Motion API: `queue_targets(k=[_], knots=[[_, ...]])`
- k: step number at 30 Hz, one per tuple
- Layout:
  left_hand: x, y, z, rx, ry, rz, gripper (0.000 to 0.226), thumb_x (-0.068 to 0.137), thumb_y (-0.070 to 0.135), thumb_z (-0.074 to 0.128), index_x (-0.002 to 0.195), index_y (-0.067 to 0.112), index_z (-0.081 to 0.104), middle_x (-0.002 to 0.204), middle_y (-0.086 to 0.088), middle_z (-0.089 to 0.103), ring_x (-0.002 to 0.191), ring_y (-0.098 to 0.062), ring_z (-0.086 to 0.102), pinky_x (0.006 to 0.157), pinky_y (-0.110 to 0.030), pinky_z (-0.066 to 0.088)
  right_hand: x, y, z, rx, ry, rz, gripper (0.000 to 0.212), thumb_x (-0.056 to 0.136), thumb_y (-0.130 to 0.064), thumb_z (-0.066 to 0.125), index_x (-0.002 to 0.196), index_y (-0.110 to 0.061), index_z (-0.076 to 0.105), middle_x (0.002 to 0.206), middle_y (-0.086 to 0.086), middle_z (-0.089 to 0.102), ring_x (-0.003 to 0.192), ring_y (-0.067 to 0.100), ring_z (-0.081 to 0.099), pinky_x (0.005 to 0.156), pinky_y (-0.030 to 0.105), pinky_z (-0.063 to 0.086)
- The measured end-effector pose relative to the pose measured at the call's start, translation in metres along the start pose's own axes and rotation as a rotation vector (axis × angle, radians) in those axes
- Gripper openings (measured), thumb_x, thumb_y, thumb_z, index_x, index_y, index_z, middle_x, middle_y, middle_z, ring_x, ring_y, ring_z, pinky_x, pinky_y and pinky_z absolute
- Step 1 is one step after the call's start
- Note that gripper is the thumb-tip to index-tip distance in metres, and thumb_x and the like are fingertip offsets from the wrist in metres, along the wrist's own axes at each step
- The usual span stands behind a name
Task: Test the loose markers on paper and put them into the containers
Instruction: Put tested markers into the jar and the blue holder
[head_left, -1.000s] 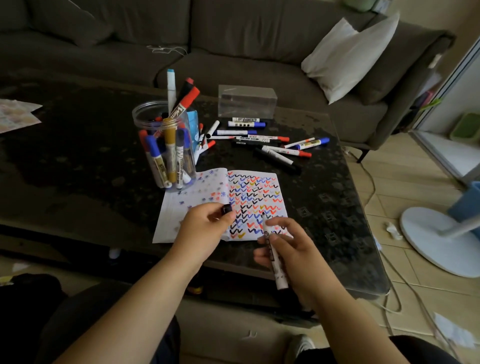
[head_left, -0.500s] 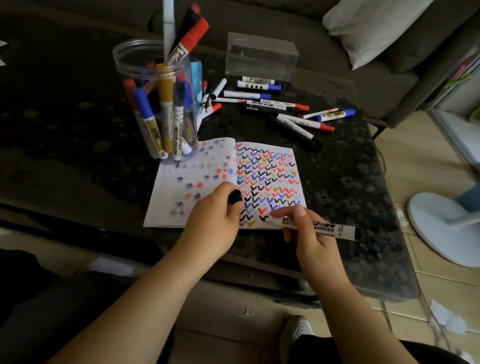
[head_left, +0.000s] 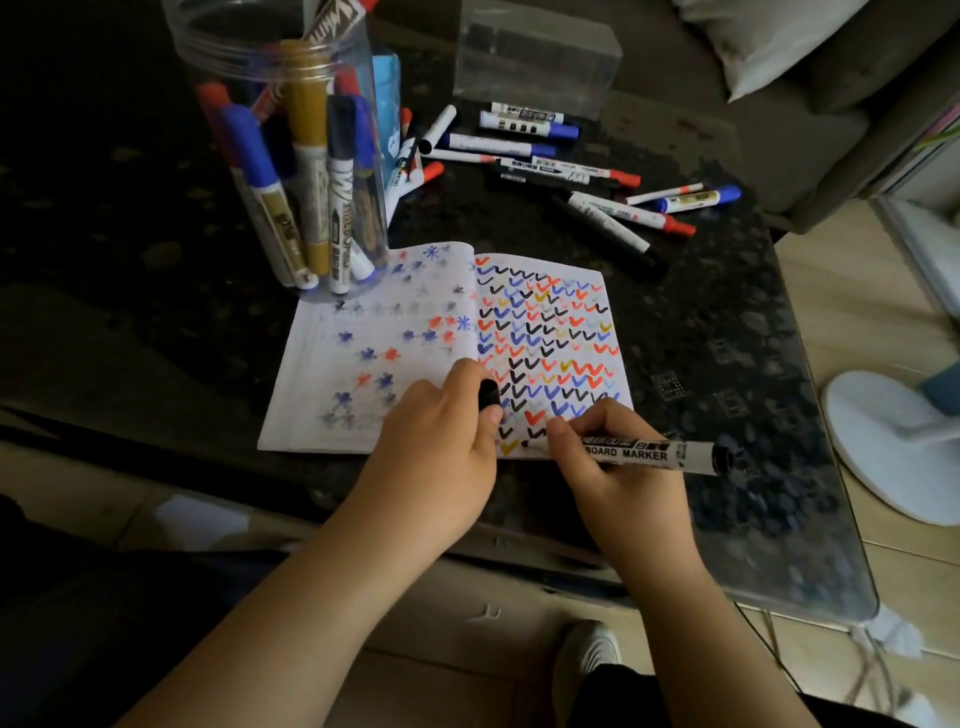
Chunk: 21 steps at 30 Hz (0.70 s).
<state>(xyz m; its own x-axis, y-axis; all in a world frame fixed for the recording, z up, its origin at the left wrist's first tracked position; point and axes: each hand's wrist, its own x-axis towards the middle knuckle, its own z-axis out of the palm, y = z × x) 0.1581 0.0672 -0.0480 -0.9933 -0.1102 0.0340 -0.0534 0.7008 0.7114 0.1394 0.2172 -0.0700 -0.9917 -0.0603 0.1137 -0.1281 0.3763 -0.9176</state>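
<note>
I have the black marker (head_left: 647, 451) in my right hand (head_left: 613, 467), pinched near its tip and lying almost flat, its tail pointing right over the table (head_left: 727, 322). A second ago I held it upright above the page; since then I have tipped it over and brought the nib down to the near edge of the paper (head_left: 363, 322), just beside the yellow tick in the bottom row. My left hand (head_left: 436, 447) grips the marker's black cap (head_left: 488, 395) between thumb and fingers and rests on the page near the fold, pinning it.

The view has also closed in, so I have leaned toward the work. I read this as the test stroke just starting; I cannot yet make out a fresh mark under the nib.

Once it writes, I judge the cap goes back on and the marker joins the others standing in the clear jar (head_left: 291, 156) at the far left. A spread of loose markers (head_left: 571, 176) lies untested at the far side, in front of the clear box (head_left: 535, 57).
</note>
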Motion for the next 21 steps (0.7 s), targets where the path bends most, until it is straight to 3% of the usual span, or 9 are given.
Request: queue_targets(k=[2, 5, 10, 14, 21], knots=[[-0.0012, 0.0012, 0.0002, 0.011, 0.007, 0.004, 0.025, 0.097, 0.029, 0.039, 0.119, 0.017, 0.042, 0.101, -0.009, 0.051, 0.094, -0.023, 0.049, 0.078, -0.034, 0.043, -0.0002, -0.0008, 0.0004, -0.006, -0.011, 0.001, 0.024, 0.083, -0.016, 0.068, 0.067, -0.002, 0.057, 0.065, 0.006, 0.061, 0.055, 0.008, 0.053, 0.051, 0.019, 0.04], [-0.0022, 0.0014, 0.0, 0.016, 0.009, -0.001, 0.025, 0.097, 0.03, 0.039, 0.12, 0.019, 0.041, 0.101, -0.008, 0.049, 0.095, -0.023, 0.048, 0.078, -0.033, 0.041, -0.0004, -0.0022, 0.0005, -0.027, -0.023, 0.005, 0.022, 0.083, -0.014, 0.069, 0.068, -0.001, 0.06, 0.066, 0.004, 0.062, 0.056, 0.005, 0.053, 0.049, 0.014, 0.038], [-0.0023, -0.0001, -0.0005, 0.006, 0.003, 0.002, 0.026, 0.097, 0.03, 0.039, 0.121, 0.021, 0.04, 0.101, -0.007, 0.049, 0.094, -0.023, 0.048, 0.078, -0.032, 0.042, -0.0003, -0.0016, 0.0001, -0.027, -0.009, 0.032, 0.025, 0.083, -0.012, 0.068, 0.065, -0.001, 0.056, 0.061, 0.013, 0.058, 0.053, 0.013, 0.048, 0.05, 0.033, 0.038], [-0.0025, 0.0001, -0.001, -0.001, -0.005, -0.002, 0.025, 0.097, 0.03, 0.038, 0.121, 0.021, 0.041, 0.101, -0.007, 0.049, 0.094, -0.022, 0.049, 0.08, -0.034, 0.044, -0.0012, -0.0015, -0.0002, -0.055, 0.021, 0.032, 0.028, 0.084, -0.011, 0.067, 0.061, -0.005, 0.053, 0.058, 0.011, 0.057, 0.051, 0.018, 0.047, 0.048, 0.032, 0.037], [0.0004, -0.0033, -0.0005, -0.031, -0.014, -0.018, 0.024, 0.097, 0.03, 0.039, 0.12, 0.021, 0.044, 0.103, -0.006, 0.051, 0.094, -0.021, 0.051, 0.077, -0.031, 0.044, -0.0016, -0.0029, 0.0003, -0.016, 0.108, 0.084, 0.032, 0.084, -0.014, 0.067, 0.059, -0.006, 0.049, 0.059, 0.013, 0.057, 0.053, 0.013, 0.048, 0.051, 0.026, 0.038]])
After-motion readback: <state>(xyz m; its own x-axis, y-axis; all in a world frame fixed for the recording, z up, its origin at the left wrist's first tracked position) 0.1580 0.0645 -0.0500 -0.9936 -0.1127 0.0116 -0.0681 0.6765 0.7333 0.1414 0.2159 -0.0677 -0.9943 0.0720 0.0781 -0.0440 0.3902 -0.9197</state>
